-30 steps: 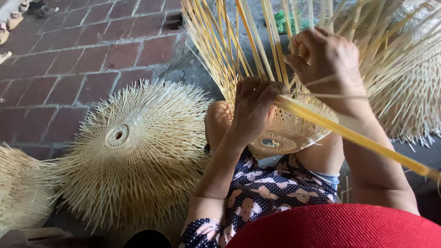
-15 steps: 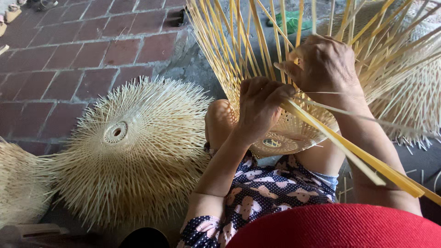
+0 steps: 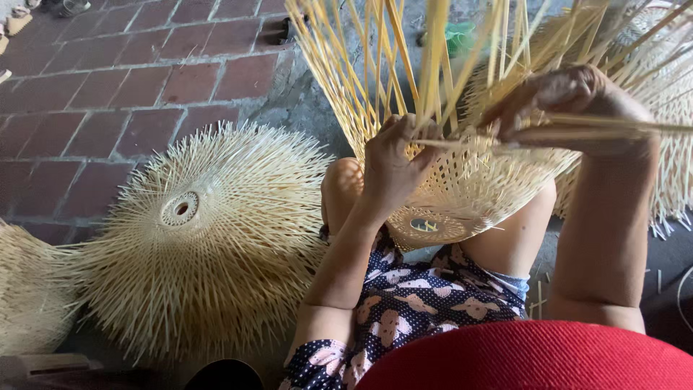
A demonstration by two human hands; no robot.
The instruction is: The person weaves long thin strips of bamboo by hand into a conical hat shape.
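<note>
Three woven bamboo pieces are showing clearly: one half-woven basket point(image 3: 462, 195) is sitting in the person's lap, between the bare knees, and one finished-looking round piece point(image 3: 195, 231) with a small ringed hole in its middle is lying on the ground to the left, its loose ends bristling outward. The edge of a third piece point(image 3: 25, 296) is poking in at the far left, just beside the second. More bristling bamboo point(image 3: 664, 130) is lying behind the right arm, but how many pieces it makes cannot be told.

Both hands are working at the lap basket. The left hand point(image 3: 393, 166) is curling its fingers around the woven rim, pinching among the upright strips point(image 3: 375, 65) that are fanning up and away from the base. The right hand point(image 3: 570, 108) is closing over a bundle of thin bamboo strips point(image 3: 635, 126) that is running out sideways to the right, and is pressing it against the basket's wall. Neither hand is lying open; each is grasping bamboo.

The lap basket is holding nothing; its small round woven base point(image 3: 426, 225) is facing the camera. The person is wearing a dark patterned garment point(image 3: 411, 303), and a red brim point(image 3: 527, 357) is filling the bottom of the view. Red brick paving point(image 3: 130, 87) is stretching away to the upper left.
</note>
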